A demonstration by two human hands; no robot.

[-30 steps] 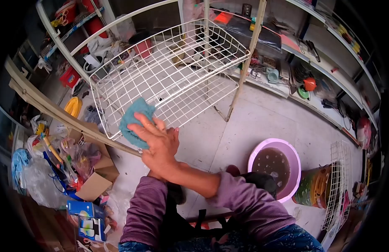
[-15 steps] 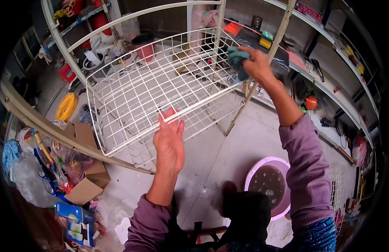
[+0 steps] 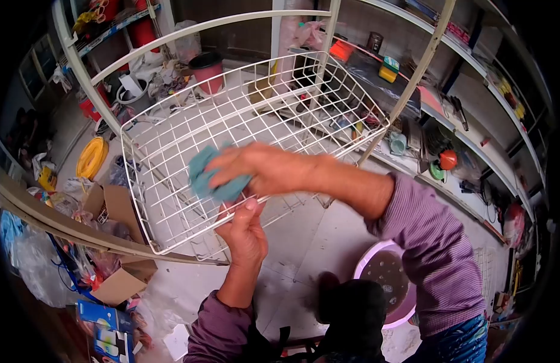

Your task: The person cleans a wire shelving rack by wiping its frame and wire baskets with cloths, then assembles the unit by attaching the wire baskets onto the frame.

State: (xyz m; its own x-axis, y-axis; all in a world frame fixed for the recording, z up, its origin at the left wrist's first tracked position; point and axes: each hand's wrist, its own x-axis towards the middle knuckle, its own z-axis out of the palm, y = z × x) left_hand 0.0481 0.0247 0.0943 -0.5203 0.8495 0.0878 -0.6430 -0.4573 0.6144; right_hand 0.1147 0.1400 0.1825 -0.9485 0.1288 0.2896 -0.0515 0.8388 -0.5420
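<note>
A white wire basket (image 3: 189, 236) sits tilted within a cream metal frame (image 3: 207, 22) in front of me. My left hand (image 3: 245, 235) grips its near rim, thumb on top, the fingers partly hidden behind the wire. Bunched in my right hand (image 3: 271, 170) is a teal cloth (image 3: 208, 176), held over the near left part of the mesh, just above my left hand. Motion blurs the right hand a little, and I cannot tell how firmly the cloth presses on the wires.
A pink basin (image 3: 363, 257) of murky water stands on the floor by my legs. Shelves (image 3: 473, 136) with tools and jars line the right. To the left lie a cardboard box (image 3: 119, 209), plastic bags (image 3: 41, 260) and a coiled yellow hose (image 3: 92, 158). A red bucket (image 3: 207, 72) stands behind.
My right hand has swept the cloth from the basket's far right corner leftward to near my left hand. My left hand has closed on the rim, and the basket's right side sits differently.
</note>
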